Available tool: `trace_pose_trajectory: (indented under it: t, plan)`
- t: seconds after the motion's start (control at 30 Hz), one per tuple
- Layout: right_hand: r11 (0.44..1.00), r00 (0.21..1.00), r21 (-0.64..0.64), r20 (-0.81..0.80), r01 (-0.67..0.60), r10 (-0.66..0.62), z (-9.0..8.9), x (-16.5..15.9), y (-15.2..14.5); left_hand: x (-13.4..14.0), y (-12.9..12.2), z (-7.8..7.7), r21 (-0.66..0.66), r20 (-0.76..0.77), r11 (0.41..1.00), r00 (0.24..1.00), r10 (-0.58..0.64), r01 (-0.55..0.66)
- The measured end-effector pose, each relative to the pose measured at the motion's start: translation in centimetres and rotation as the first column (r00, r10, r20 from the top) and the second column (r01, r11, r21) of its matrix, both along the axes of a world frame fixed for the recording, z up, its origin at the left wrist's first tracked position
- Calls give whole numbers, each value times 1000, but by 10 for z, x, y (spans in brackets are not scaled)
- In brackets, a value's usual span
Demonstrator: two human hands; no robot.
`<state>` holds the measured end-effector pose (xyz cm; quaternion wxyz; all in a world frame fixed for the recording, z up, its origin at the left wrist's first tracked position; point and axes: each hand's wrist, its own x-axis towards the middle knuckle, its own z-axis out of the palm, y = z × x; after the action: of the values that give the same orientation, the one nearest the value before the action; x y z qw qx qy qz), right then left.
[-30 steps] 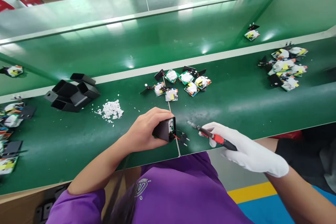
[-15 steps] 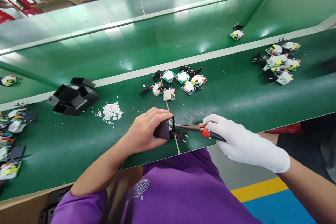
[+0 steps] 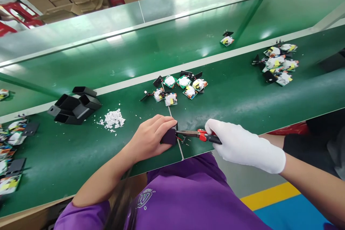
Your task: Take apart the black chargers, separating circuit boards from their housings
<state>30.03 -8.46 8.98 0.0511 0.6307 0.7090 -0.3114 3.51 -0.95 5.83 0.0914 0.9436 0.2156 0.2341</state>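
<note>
My bare left hand is wrapped round a black plastic housing, its open end turned to the right. In the white-gloved right hand are long-nose pliers with red and black handles. Their jaws reach to the mouth of the housing; whether the tips grip anything inside is hidden. Just below the jaws a small black plug piece with metal pins hangs out at the opening, beside a red wire. Ahead of my hands lies a cluster of circuit boards with white filler and yellow labels.
Left of my hands is a heap of white chips, with empty black housings stacked beyond it. More boards lie at the far left and right. A raised rim runs along the green bench's back.
The pliers and my right hand have shifted left, with the jaws closer to the housing. The housing has turned slightly, so its open end shows less. The camera view has also shifted a little.
</note>
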Motion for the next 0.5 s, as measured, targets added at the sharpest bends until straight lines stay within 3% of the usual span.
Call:
trace_pose_trajectory:
  t: [0.07, 0.17, 0.27, 0.33, 0.43, 0.5]
  plan:
    - [999, 998, 36, -57, 40, -38, -1, 1, 0, 0, 0, 2, 0, -26, 1000, 1000, -15, 15]
    - [998, 989, 57, -144, -27, 35, 0, 0, 2, 4, -3, 7, 32, -113, 999, 994, -15, 18]
    - [997, 988, -26, -138, -77, 73, 11, -3, 4, 8, -10, 10, 94, -238, 993, 967, 88, -67]
    - [999, 994, -24, -104, -35, 32, 24, -7, 0, 7, -19, 11, 136, -297, 987, 947, 122, -84]
    - [999, 996, 52, -86, 13, -8, 43, -8, -22, -12, -33, 13, 120, -273, 992, 960, 61, -29]
    - [996, 996, 82, -94, 16, -9, 50, 4, -43, -34, -39, 15, 119, -145, 992, 987, 68, -51]
